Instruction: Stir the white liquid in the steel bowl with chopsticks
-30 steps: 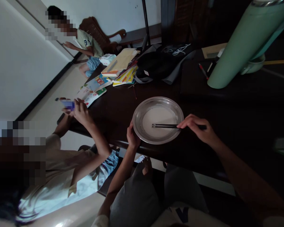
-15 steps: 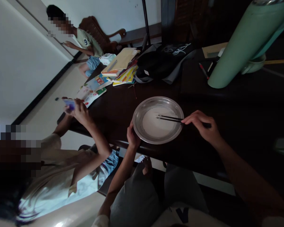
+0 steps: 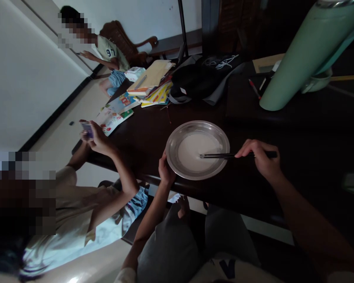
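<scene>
A round metal plate (image 3: pixel 174 137) with a thin pale layer in it lies on the dark table (image 3: pixel 283 129) near its front edge. My left hand (image 3: pixel 165 169) grips the plate's near-left rim. My right hand (image 3: pixel 261 157) is closed on a pair of dark chopsticks (image 3: pixel 221 155), whose tips rest in the pale layer at the plate's middle.
A large pale green cylinder (image 3: pixel 301 59) stands at the back right. Books and papers (image 3: pixel 149 84) and a dark bag (image 3: pixel 200 78) lie at the far end. A person on my left holds a phone (image 3: pixel 87 129); another person (image 3: pixel 106 55) sits farther back.
My right hand has drawn back to the right, and the chopstick tips have shifted within the plate. The left hand kept its hold on the rim.
</scene>
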`<state>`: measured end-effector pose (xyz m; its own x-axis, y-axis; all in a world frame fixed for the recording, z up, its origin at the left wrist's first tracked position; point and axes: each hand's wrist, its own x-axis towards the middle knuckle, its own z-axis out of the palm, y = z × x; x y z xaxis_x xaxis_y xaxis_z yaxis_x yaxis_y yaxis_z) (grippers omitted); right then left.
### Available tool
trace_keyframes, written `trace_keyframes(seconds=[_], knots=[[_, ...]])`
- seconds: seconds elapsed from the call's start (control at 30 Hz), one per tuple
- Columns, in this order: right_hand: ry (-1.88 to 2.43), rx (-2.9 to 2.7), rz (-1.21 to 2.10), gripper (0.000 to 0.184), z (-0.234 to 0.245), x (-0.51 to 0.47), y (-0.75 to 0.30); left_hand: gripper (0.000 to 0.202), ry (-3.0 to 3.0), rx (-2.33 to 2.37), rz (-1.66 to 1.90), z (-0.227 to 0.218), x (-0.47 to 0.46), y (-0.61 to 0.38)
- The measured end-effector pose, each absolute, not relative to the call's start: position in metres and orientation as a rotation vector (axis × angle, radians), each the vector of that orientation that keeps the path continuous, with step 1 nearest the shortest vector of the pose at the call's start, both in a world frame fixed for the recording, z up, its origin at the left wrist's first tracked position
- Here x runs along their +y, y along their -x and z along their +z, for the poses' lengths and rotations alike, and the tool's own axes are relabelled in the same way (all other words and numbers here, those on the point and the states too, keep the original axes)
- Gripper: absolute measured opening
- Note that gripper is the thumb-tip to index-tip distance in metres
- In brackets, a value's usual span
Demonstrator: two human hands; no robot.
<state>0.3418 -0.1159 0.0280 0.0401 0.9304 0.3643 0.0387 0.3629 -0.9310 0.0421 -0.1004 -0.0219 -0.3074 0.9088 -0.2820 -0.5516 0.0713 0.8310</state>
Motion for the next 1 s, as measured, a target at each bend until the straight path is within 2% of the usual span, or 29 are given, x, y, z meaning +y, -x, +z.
trace_keyframes(seconds=[0.17,0.27,0.33,0.43,0.53,0.7,0.8,0.9,1.0], knots=[[0.999,-1.568,0.87,0.029,0.0298,-0.1166,-0.3393,0.02,-0.433,1.145,1.559,-0.0199,-0.1002,-0.0432],[1.034,-1.415,0.787,0.039,0.0295,-0.1159,-0.3423,0.022,-0.409,1.156,1.545,-0.0202,-0.0997,-0.0442],[1.004,-1.342,0.849,0.044,0.0281,-0.1156,-0.3432,0.023,-0.401,1.129,1.552,-0.021,-0.0994,-0.0443],[0.956,-1.474,0.969,0.038,0.0266,-0.1158,-0.3409,0.02,-0.434,1.101,1.581,-0.0215,-0.0993,-0.0439],[0.98,-1.579,0.901,0.03,0.0268,-0.1155,-0.3398,0.021,-0.475,1.131,1.571,-0.0202,-0.0998,-0.0437],[1.0,-1.322,0.857,0.043,0.0279,-0.1152,-0.3425,0.023,-0.451,1.144,1.547,-0.0195,-0.1,-0.0441],[0.981,-1.467,0.959,0.038,0.0283,-0.1158,-0.3404,0.022,-0.429,1.093,1.567,-0.0212,-0.0997,-0.0438],[1.01,-1.555,0.877,0.032,0.0281,-0.1155,-0.3403,0.02,-0.446,1.105,1.57,-0.0217,-0.1,-0.0436],[1.029,-1.355,0.794,0.04,0.0271,-0.1149,-0.3431,0.022,-0.476,1.155,1.548,-0.0208,-0.1003,-0.0437]])
